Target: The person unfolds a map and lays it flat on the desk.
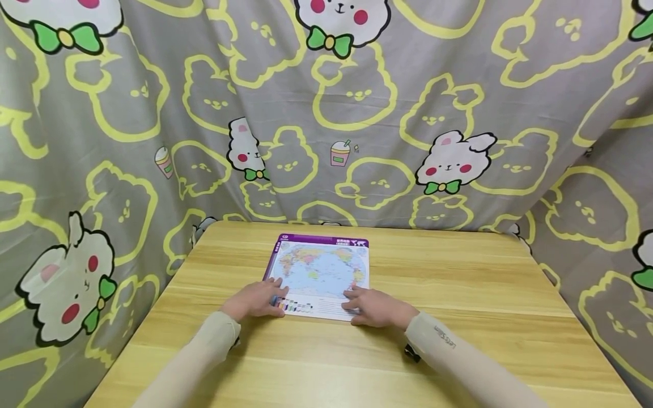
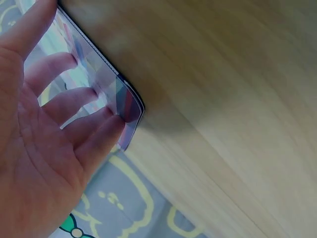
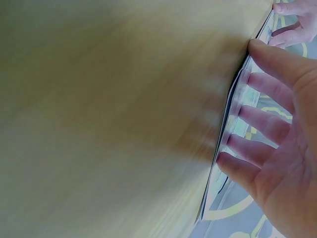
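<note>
A flat world map board [image 1: 321, 269] with a purple top border lies on the wooden table. Fingertips of my left hand [image 1: 257, 297] rest on its lower left corner, where small coloured blocks are printed. On the lower right part, my right hand [image 1: 380, 307] touches the surface with spread fingers. The left wrist view has the left hand [image 2: 54, 124] with fingertips on the glossy face and the thumb by the edge. In the right wrist view the right hand [image 3: 282, 139] has its thumb at the near edge, where thin layers show slightly apart.
The wooden table [image 1: 459, 283] extends around the board on every side. Behind it and to both sides hangs a grey curtain [image 1: 377, 96] with yellow outlines and white rabbit prints. Long light sleeves [image 1: 191, 362] cover both forearms.
</note>
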`<state>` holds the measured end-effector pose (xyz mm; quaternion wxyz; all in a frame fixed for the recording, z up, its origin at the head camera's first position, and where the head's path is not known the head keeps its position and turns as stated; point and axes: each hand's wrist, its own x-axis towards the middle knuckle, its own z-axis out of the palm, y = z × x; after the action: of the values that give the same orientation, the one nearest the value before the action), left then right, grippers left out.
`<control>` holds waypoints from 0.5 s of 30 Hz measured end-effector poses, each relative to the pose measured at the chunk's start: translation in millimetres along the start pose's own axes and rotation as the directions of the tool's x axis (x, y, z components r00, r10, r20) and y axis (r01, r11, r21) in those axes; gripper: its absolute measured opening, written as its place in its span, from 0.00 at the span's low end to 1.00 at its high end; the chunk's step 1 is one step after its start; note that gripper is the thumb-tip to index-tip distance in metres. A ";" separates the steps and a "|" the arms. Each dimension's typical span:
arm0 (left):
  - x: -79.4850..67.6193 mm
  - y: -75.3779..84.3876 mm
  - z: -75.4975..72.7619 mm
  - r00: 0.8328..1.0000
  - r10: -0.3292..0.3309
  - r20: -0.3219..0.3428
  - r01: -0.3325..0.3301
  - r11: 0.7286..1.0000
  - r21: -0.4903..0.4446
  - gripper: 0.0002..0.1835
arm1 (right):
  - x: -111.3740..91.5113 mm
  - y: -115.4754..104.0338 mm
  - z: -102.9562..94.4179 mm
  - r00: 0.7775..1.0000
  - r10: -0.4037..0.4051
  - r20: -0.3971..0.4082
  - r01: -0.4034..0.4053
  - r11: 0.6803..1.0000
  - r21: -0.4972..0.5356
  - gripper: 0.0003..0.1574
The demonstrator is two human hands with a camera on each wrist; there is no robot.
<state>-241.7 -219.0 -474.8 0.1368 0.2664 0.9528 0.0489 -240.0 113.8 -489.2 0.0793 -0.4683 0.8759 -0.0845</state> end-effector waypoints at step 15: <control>18.8 23.1 0.7 1.000 0.028 0.007 -0.029 0.997 0.078 0.35 | -26.4 12.4 -2.7 0.999 0.054 0.001 -0.054 0.998 0.031 0.25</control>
<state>-245.5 -189.5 -476.1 0.1284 0.2852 0.9497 0.0128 -236.2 142.8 -487.7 0.0890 -0.4433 0.8868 -0.0956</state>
